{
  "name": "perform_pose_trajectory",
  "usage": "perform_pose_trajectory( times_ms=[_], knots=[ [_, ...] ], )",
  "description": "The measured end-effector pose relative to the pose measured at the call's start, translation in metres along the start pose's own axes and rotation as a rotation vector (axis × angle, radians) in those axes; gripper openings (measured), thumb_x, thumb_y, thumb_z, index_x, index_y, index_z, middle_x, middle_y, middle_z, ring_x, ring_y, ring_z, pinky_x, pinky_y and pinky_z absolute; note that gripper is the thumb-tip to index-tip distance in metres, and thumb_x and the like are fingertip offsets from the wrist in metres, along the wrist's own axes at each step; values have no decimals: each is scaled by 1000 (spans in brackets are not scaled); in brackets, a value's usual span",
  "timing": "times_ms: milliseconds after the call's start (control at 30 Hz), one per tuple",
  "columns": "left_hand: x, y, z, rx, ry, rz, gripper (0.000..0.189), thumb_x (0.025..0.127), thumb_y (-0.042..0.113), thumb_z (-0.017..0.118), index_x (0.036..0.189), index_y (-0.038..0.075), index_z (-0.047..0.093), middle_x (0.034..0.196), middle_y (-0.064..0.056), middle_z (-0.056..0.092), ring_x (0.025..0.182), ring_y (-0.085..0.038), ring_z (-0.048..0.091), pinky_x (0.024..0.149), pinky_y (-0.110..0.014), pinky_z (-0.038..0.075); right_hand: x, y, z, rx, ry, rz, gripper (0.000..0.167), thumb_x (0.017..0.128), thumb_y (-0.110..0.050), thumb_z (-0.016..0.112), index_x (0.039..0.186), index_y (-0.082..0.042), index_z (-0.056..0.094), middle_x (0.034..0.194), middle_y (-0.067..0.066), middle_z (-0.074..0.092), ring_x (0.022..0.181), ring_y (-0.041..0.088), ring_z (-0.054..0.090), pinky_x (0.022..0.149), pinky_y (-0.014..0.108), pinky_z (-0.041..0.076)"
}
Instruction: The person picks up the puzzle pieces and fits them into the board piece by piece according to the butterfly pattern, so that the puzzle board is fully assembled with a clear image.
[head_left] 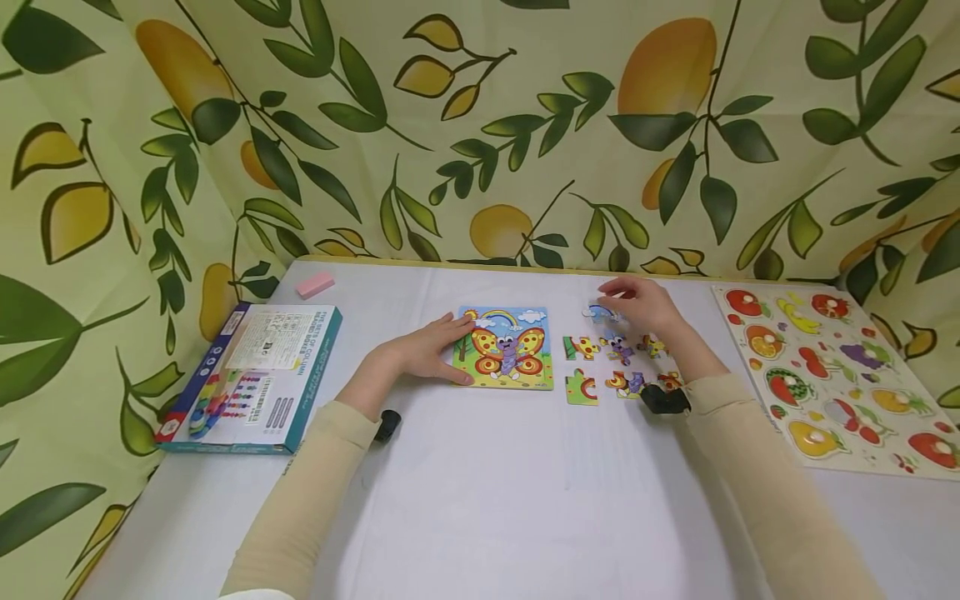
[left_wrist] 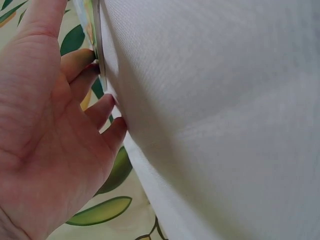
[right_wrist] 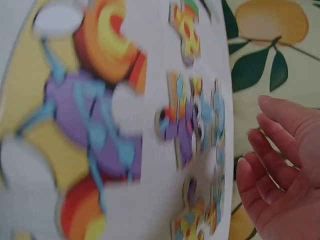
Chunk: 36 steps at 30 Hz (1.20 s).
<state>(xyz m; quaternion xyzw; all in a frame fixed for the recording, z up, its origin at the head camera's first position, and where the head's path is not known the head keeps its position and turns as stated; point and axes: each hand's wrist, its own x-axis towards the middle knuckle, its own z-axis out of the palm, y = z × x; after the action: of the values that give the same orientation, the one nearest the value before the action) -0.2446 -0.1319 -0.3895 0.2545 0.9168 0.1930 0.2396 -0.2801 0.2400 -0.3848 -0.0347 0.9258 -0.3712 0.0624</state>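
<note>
A square butterfly puzzle picture (head_left: 510, 358) lies mid-table. My left hand (head_left: 423, 348) rests at its left side, thumb by the lower corner and fingers spread along the upper left. In the left wrist view the fingertips (left_wrist: 107, 102) meet the board's edge and the white cloth. Loose butterfly jigsaw pieces (head_left: 581, 387) lie in rows to the right of the picture. Above the back row, close to a rainbow piece (head_left: 597, 312), hovers my right hand (head_left: 647, 305); its loosely bent fingers are bare in the right wrist view. A purple-bodied piece (right_wrist: 70, 107) looms large there.
To the left lies a boxed game (head_left: 300, 375), with a pink eraser-like block (head_left: 315, 285) behind it. A fruit puzzle board (head_left: 825, 375) covers the right side of the white-clothed table (head_left: 480, 500). A lemon-patterned curtain (head_left: 480, 125) hangs along the back and sides.
</note>
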Motion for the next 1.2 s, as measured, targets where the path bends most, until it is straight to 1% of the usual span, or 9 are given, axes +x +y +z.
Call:
perform_pose_trajectory(
  times_ms=[133,300,433,533,700,900,967,1100,1200],
  knots=[
    [0,-1,1,-2,0,-2,99,81,51,75,157,19,20,163,3,9,149,-22,-4,118,-47,10,-4,11,-10,-85,-43,5,45,96,-31,62,130,-3,57,129,19,54,106,34,45,83,43,41],
    [-1,0,0,-7,6,9,98,81,49,75,157,17,21,163,1,10,149,-23,-4,118,-49,9,-2,18,-14,-161,-89,-41,47,92,-28,68,127,1,59,128,22,55,105,35,46,88,48,40],
    [-1,-1,1,-10,13,20,99,81,50,76,157,18,22,163,1,11,149,-22,-3,118,-48,9,0,21,-14,-182,-100,-52,47,92,-28,69,127,1,59,129,24,54,112,38,46,96,54,37],
    [-1,-1,1,-13,15,20,99,81,51,76,157,18,22,163,2,11,149,-22,-3,118,-48,9,2,23,-14,-189,-112,-57,47,92,-29,68,127,1,59,129,24,53,121,42,40,102,58,30],
    [-1,-1,1,-24,13,3,99,80,51,76,157,19,22,163,2,11,149,-22,-3,117,-49,9,6,22,-14,-201,-140,-59,48,92,-30,69,126,2,58,128,25,52,123,45,31,102,61,26],
    [0,-1,1,-25,11,2,100,79,52,77,157,20,23,163,3,11,149,-21,-3,117,-49,9,6,22,-14,-156,-137,-25,48,91,-29,70,122,3,52,124,25,49,119,42,31,99,58,30],
    [0,-1,1,-24,12,4,99,79,51,77,157,20,23,163,3,11,149,-21,-3,117,-49,9,5,23,-14,-134,-128,-21,48,91,-29,70,122,1,50,123,23,49,116,40,36,96,55,34],
    [0,-1,1,-24,13,3,99,79,51,77,156,19,24,163,3,12,149,-21,-3,118,-48,9,3,23,-12,-100,-89,-14,42,93,-29,69,120,-1,51,114,19,54,103,34,46,85,44,41],
    [-1,0,1,-30,14,-2,99,79,51,77,156,19,24,163,2,12,149,-20,-3,118,-48,9,1,20,-10,-52,-47,-6,38,95,-30,65,118,-2,54,107,16,58,95,30,49,77,37,42]
  ],
)
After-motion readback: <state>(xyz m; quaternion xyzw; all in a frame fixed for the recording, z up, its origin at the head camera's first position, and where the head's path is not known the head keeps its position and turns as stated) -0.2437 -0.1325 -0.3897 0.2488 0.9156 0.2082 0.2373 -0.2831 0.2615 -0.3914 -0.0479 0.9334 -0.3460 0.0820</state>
